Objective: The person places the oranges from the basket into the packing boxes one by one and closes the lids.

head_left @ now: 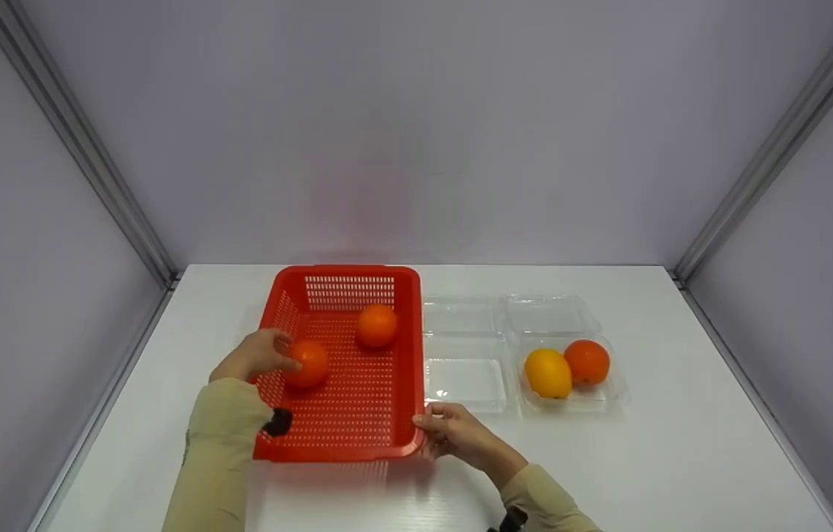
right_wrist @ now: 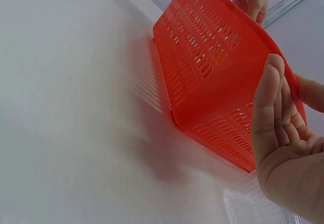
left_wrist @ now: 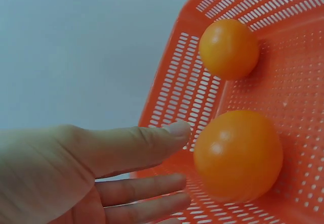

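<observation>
The red basket [head_left: 343,454] is on the white table [head_left: 682,458], nearer to its left edge than to its right one. Over the basket's left edge reaches the left hand [head_left: 258,355], thumb and fingers apart, just beside the near orange [head_left: 309,364] – it has no grip on it. The far orange [head_left: 376,326] lies toward the basket's far right corner. The right hand [head_left: 457,434] pinches the rim at the near right corner – thumb over it, fingers outside. To the right, a clear box [head_left: 594,401] contains a yellow fruit [head_left: 548,374] and an orange-red fruit [head_left: 587,363].

White tabletop [head_left: 697,414] with open clear plastic containers [head_left: 464,380] and a red basket [head_left: 409,362], its contact unclear.
</observation>
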The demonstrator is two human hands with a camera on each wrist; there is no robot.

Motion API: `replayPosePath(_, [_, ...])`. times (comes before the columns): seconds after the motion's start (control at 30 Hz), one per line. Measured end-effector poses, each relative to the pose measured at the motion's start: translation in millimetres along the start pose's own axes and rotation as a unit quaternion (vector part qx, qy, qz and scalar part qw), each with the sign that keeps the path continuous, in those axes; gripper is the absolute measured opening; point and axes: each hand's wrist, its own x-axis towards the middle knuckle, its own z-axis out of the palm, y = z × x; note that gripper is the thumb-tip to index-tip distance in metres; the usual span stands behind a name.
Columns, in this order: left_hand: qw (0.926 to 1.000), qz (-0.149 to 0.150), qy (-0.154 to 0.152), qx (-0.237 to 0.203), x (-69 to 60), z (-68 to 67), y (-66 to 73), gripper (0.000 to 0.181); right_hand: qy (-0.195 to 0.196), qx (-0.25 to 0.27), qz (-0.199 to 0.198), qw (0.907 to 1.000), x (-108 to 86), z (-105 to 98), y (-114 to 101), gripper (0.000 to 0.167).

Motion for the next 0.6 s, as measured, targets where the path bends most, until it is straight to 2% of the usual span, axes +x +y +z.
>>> replayPosePath(0.2, [0.9994, 0.004, -0.001, 0.033, 11.2, 7.8, 6.1, 0.065, -0.001, 0.005, 0.002, 1.0, -0.7, -0.4, 0.2, 0.02])
replayPosePath(0.4, [0.9988, -0.014, 0.013, 0.045, 20.0, 17.6, 4.5, 0.07, 0.0, 0.007, 0.004, 1.0, -0.8, 0.2, 0.2, 0.019])
replayPosePath(0.5, [0.999, -0.02, 0.027, 0.028, 24.5, 24.0, 2.6, 0.072, 0.002, 0.008, 0.006, 1.0, -0.7, 0.1, 0.6, 0.019])
replayPosePath(0.6, [0.999, -0.024, 0.037, -0.009, 29.3, 30.4, -0.7, 0.072, 0.002, 0.01, 0.006, 0.9999, -0.5, 0.1, 1.0, 0.018])
